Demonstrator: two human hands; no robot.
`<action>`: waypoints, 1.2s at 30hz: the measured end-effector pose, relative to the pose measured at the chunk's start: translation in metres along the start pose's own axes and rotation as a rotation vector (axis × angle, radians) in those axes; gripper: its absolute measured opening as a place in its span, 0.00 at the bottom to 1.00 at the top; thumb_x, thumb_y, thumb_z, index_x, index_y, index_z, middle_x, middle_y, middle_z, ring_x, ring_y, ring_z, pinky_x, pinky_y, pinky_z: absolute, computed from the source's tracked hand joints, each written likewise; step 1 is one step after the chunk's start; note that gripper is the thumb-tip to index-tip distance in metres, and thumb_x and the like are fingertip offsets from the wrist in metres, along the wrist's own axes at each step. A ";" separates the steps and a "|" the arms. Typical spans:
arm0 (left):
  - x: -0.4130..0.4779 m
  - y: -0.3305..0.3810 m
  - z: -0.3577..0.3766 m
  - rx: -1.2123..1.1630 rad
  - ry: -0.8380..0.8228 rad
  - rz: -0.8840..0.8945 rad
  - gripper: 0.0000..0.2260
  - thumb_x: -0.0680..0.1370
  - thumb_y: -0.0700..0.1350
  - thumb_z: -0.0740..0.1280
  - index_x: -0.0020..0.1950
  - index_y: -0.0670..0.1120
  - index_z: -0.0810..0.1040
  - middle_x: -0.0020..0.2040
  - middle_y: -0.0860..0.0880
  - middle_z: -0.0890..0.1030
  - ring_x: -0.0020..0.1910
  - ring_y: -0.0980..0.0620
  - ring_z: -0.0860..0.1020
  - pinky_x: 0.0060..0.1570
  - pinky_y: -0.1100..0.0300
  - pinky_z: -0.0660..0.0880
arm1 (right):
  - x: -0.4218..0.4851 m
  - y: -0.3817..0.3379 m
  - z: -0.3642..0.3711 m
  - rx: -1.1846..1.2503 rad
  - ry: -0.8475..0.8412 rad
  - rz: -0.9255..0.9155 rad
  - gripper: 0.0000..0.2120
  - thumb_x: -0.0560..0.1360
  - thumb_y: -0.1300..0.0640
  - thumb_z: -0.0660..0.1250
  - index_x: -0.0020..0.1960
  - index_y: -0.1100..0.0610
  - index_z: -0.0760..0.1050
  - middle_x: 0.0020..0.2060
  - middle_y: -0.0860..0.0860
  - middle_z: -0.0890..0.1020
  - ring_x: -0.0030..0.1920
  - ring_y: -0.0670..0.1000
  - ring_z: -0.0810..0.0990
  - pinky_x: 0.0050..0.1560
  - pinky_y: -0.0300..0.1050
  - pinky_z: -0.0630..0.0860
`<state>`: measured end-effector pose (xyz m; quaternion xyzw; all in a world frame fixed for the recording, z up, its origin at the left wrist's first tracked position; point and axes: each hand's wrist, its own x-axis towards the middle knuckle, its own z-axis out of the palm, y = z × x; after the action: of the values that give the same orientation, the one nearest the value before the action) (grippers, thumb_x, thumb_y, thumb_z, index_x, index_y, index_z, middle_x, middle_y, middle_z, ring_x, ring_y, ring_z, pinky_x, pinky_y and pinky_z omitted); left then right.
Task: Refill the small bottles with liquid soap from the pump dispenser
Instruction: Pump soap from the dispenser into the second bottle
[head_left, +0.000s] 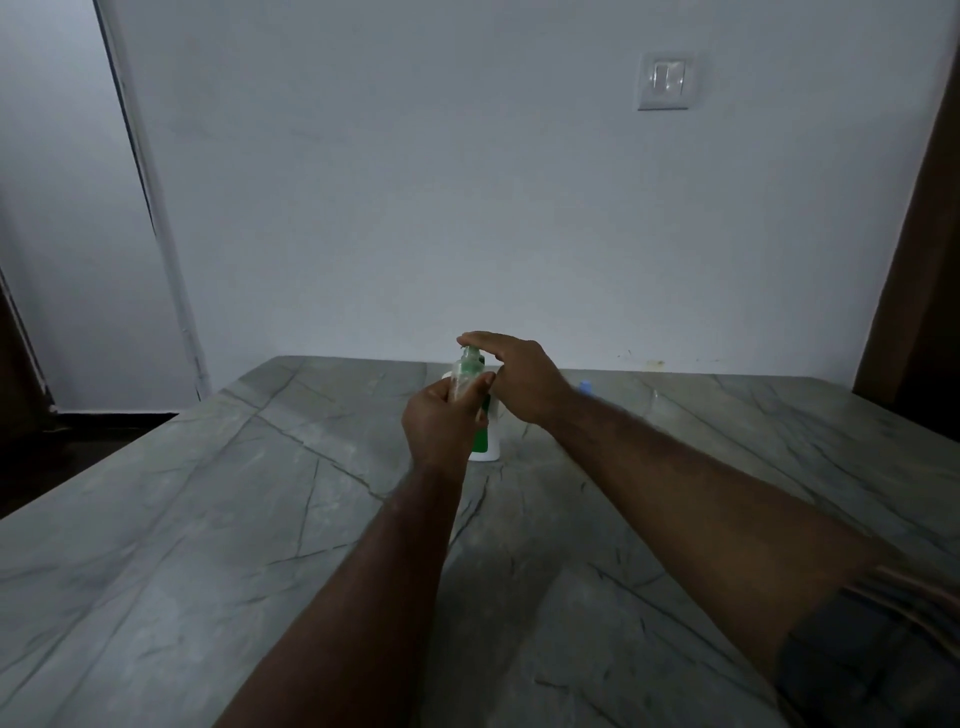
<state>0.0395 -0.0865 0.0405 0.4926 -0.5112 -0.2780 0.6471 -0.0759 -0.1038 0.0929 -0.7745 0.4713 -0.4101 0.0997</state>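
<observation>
A white pump dispenser (491, 441) with a green label and green pump head stands on the grey marble table (208, 519), near its far edge. My left hand (441, 421) grips a small clear bottle (462, 376) and holds it up against the pump's nozzle. My right hand (519, 379) lies flat on top of the pump head, its fingers stretched out over it. Most of the dispenser's body is hidden behind my hands.
A small blue-topped object (585, 387) peeks out behind my right wrist, and something clear (655, 397) stands further right on the table. A white wall with a light switch (666, 80) rises behind the table. A brown door frame (914, 260) stands at right.
</observation>
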 end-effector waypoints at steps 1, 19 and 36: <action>0.000 0.000 0.000 0.002 -0.001 -0.005 0.18 0.74 0.57 0.73 0.52 0.44 0.85 0.41 0.50 0.85 0.40 0.52 0.84 0.47 0.52 0.83 | 0.003 -0.001 -0.005 -0.019 -0.024 -0.009 0.27 0.71 0.72 0.63 0.68 0.56 0.73 0.68 0.52 0.75 0.69 0.50 0.71 0.69 0.39 0.65; 0.002 -0.001 0.000 -0.016 -0.007 -0.001 0.17 0.73 0.56 0.74 0.51 0.43 0.85 0.40 0.50 0.85 0.40 0.51 0.84 0.45 0.54 0.82 | 0.001 -0.002 -0.002 -0.048 -0.005 0.004 0.28 0.71 0.72 0.63 0.68 0.55 0.73 0.68 0.51 0.75 0.69 0.49 0.71 0.65 0.35 0.64; 0.003 -0.003 0.001 -0.043 -0.018 -0.007 0.15 0.73 0.56 0.74 0.49 0.45 0.85 0.37 0.54 0.84 0.38 0.54 0.84 0.40 0.59 0.81 | 0.005 -0.004 -0.005 -0.075 -0.011 -0.014 0.26 0.71 0.72 0.65 0.67 0.56 0.74 0.67 0.53 0.76 0.68 0.51 0.72 0.69 0.42 0.67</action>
<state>0.0401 -0.0905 0.0389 0.4778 -0.5094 -0.2956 0.6518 -0.0759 -0.1043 0.1008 -0.7832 0.4802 -0.3886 0.0700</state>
